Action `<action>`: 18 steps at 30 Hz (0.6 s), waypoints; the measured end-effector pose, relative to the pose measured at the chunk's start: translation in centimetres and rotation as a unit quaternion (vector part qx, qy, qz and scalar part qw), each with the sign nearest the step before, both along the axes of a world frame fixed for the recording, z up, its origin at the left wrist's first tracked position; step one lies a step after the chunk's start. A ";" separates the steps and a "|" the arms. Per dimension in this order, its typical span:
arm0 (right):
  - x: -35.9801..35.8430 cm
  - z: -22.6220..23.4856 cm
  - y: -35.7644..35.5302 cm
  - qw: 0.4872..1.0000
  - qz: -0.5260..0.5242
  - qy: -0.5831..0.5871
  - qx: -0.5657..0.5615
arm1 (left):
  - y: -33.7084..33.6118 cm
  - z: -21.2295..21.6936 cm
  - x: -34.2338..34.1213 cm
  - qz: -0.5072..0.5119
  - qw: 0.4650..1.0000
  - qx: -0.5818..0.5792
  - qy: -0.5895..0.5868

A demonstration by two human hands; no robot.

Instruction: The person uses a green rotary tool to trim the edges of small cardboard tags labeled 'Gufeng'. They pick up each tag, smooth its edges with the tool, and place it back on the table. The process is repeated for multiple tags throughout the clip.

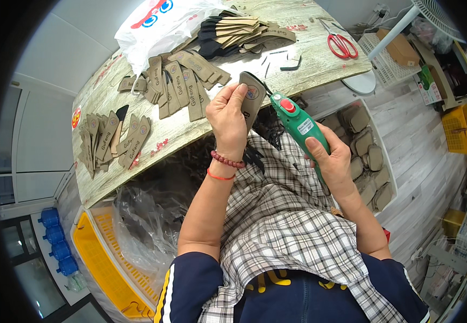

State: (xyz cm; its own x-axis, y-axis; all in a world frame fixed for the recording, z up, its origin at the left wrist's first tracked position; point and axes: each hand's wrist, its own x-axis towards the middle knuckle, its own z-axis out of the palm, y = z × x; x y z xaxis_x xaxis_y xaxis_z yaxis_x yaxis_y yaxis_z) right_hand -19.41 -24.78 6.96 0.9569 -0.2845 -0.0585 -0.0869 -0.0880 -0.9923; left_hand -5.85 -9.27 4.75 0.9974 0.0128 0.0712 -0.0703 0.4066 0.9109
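In my left hand (pixel 227 117) a khaki fabric tab (pixel 250 105) with a round emblem and dark edging is pinched between thumb and fingers, held up just off the table's front edge. My right hand (pixel 331 157) is wrapped round green electric scissors (pixel 297 119) with a red switch. Their dark tip is at the tab's right edge; whether it touches the cloth I cannot tell. Similar khaki tabs lie fanned on the table (pixel 182 89), with another bunch (pixel 116 137) at the left. A stack of tabs with black backing (pixel 239 35) is at the back.
Red-handled scissors (pixel 343 46) and dark scraps (pixel 291 63) lie on the worn wooden table (pixel 319 75). A white plastic bag (pixel 163 32) stands at the back. Below right, a white bin (pixel 387 177) holds khaki pieces. A yellow basket (pixel 96 258) with clear plastic is below left. Checked cloth covers my lap.
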 end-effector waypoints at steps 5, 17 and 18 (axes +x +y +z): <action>0.0 -0.2 0.0 1.000 0.004 0.002 0.003 | 0.2 0.6 0.0 -0.004 0.999 0.033 -0.012; 0.5 -0.3 -0.3 1.000 0.014 -0.013 0.016 | 1.9 0.0 0.3 -0.123 0.977 0.175 -0.022; 0.5 -0.3 -0.4 1.000 0.016 -0.012 0.015 | 2.1 0.0 0.5 -0.135 0.972 0.189 -0.025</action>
State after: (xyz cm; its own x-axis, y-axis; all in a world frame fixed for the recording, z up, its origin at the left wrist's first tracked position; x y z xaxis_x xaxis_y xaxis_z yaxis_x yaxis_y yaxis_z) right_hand -18.88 -25.15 6.69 0.9668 -0.2517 -0.0440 -0.0609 -0.0596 -0.9964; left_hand -5.33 -7.15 4.80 0.9558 -0.2861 0.0682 -0.0554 0.0525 0.9971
